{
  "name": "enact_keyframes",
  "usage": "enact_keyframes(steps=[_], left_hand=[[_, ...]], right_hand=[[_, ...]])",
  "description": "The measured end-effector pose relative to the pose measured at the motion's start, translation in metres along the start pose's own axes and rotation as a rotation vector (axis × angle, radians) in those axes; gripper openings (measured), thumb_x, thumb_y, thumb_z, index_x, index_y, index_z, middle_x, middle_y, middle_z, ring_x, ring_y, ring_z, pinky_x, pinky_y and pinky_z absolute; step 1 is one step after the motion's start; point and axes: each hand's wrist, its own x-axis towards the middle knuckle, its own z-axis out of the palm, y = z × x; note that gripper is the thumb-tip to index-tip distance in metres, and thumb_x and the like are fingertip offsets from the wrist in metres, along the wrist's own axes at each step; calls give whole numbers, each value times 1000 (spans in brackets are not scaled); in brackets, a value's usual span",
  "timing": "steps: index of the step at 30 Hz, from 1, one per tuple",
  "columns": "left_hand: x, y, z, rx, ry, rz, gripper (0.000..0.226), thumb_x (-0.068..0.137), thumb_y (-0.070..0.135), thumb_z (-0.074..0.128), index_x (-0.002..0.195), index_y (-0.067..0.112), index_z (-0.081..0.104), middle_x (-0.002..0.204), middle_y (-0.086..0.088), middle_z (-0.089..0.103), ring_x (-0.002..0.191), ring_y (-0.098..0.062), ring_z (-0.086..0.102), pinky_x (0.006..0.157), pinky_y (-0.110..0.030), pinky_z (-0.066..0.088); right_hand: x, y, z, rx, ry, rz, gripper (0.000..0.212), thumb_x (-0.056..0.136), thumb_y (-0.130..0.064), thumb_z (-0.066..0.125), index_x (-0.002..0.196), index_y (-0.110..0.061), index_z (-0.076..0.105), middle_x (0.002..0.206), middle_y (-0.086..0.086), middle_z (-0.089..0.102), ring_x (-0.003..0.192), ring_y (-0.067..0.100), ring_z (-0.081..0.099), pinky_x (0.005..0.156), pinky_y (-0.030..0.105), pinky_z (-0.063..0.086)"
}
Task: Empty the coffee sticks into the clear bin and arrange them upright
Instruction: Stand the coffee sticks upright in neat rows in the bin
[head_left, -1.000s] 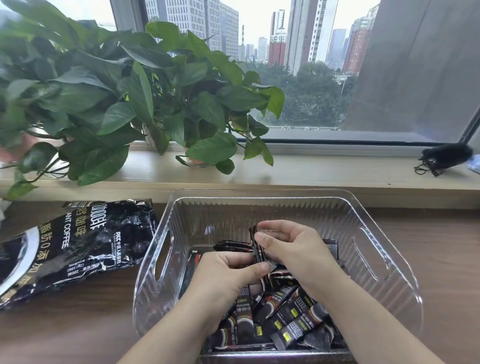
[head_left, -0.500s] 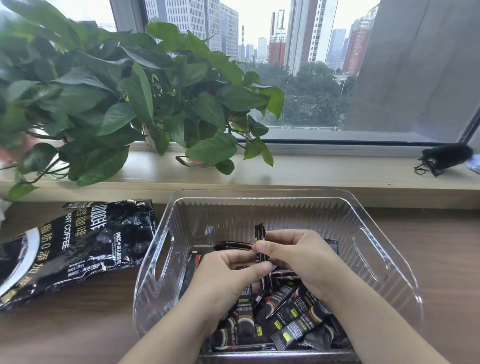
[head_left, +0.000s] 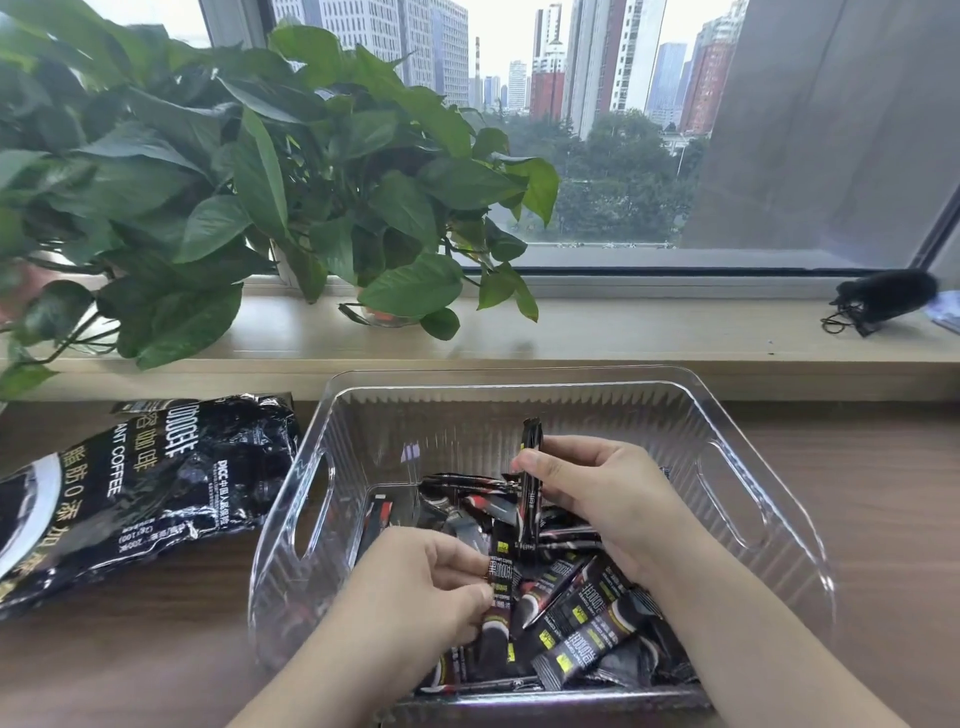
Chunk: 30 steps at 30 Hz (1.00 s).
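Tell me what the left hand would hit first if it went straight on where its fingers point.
The left hand points right, at a labelled coffee stick in the clear bin; its fingers may already touch it, depth unclear.

The black coffee bag (head_left: 145, 499) at the left edge of the surface (head_left: 883, 493) read "ANT COFFEE", "脂肪0添加", "咖啡" and a small "PICC". Print on the coffee sticks (head_left: 587, 639) in the clear bin (head_left: 769, 519) was too blurred to read.
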Motion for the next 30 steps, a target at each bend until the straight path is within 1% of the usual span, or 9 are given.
enact_keyframes(steps=[2,5,8,13,19,23,26,28,30], left_hand=[[0,0,1,37,44,42,10,82,4,75,87,13,74,74,-3,76,70,-19,74,69,-34,62],[1,1,4,140,71,80,14,73,26,83,81,22,73,70,5,74,65,-14,73,75,-37,61],[-1,4,11,204,18,120,17,69,32,85,70,19,74,64,5,72,57,-9,69,67,-29,59],[10,10,7,270,295,219,17,74,29,77,62,22,66,58,12,68,53,-1,61,53,-16,46],[17,15,3,260,412,289,19,73,27,71,64,17,58,59,3,63,60,-7,57,54,-19,42],[24,21,7,99,372,255,23,79,26,74,68,14,57,57,-1,65,41,-3,49,44,-14,39],[27,24,10,-95,279,219,32,79,29,79,65,12,56,53,0,59,49,-13,57,59,-31,59],[28,23,11,-188,231,192,35,78,32,81,64,11,56,55,0,59,60,-26,66,68,-51,60],[28,21,12,-253,198,187,33,79,31,82,68,9,60,58,-2,62,66,-30,71,72,-56,59]], right_hand=[[0,1,0,-1,5,6,63,52,-49,93,104,-18,79,99,0,79,98,22,74,98,43,55],[0,0,0,7,6,26,49,62,-38,94,105,-17,79,99,1,79,98,22,74,98,43,55],[-1,0,0,10,4,25,50,62,-40,94,104,-17,79,100,1,79,99,22,74,100,44,54],[-5,-5,0,48,58,6,24,72,-21,89,94,-15,81,93,2,79,94,21,75,96,39,56],[-4,-7,-2,54,101,28,25,71,-22,90,94,-16,80,91,1,79,93,21,75,89,34,57],[-6,-5,3,-24,-26,77,35,69,-25,90,100,-14,79,93,3,79,94,23,75,91,36,57],[-6,-6,5,-20,-49,65,42,67,-24,89,105,-10,77,94,3,79,94,18,75,86,30,57],[-6,-7,3,18,-48,66,48,64,-25,88,106,-8,76,96,5,79,96,20,75,84,29,56],[-7,-8,1,54,-56,76,54,60,-27,89,107,-6,75,98,8,79,98,22,74,86,31,56]])
